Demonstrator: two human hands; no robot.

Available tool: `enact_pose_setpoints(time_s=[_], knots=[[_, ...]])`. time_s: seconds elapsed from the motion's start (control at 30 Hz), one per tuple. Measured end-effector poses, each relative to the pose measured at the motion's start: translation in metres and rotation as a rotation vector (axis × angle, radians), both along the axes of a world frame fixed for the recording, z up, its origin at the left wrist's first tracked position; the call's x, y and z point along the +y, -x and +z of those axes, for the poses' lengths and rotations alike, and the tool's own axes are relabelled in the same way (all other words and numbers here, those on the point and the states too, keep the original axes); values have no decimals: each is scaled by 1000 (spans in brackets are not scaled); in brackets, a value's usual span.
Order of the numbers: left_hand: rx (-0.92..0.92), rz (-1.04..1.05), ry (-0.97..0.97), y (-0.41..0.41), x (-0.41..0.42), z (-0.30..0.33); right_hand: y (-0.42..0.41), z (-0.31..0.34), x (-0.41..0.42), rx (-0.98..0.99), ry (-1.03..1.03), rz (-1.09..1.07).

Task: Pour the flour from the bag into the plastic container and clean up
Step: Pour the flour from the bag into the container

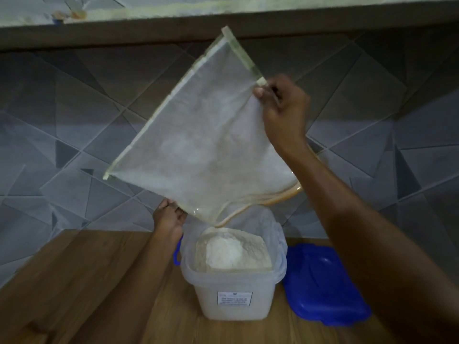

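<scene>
Because the bag (206,145) hangs inverted, mouth over the container (233,281) on the tabletop (74,294), right hand (283,110) fingers pinch its raised corner and left hand (169,217) fingers pinch the mouth edge, steering flour (231,252) inward.

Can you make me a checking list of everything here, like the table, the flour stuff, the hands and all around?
Surface: brown wooden table, bare wood showing.
Job's things: clear floury plastic bag held tilted, its open mouth down over the translucent plastic container; white flour heap inside, near the rim.
Clutter: blue plastic lid lying on the table right of the container.
Hands: left hand holds the bag's lower edge by the mouth; right hand grips its raised edge near the sealed end.
Cables: nothing seen.
Surroundings: grey tiled wall with triangle pattern; pale shelf above.
</scene>
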State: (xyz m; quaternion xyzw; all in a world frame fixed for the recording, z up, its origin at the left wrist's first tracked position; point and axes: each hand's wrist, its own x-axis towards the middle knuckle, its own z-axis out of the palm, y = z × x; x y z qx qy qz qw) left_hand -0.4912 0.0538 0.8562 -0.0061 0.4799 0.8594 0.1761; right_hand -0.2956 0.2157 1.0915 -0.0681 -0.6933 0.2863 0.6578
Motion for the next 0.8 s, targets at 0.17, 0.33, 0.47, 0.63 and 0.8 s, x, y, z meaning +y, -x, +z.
enact_pose_setpoints(time_s=[0.17, 0.33, 0.47, 0.63, 0.8], knots=[[-29, 15, -12, 0, -1, 0, 1, 1, 5, -34, 33, 22], [-35, -4, -1, -2, -2, -3, 3, 2, 8, -11, 70, 32], [-61, 13, -3, -1, -1, -2, 4, 0, 11, 15, 56, 9], [-43, 8, 7, 1, -2, -1, 3, 2, 15, -42, 17, -3], [-55, -1, -47, 3, -8, 1, 1, 7, 13, -17, -39, -32]])
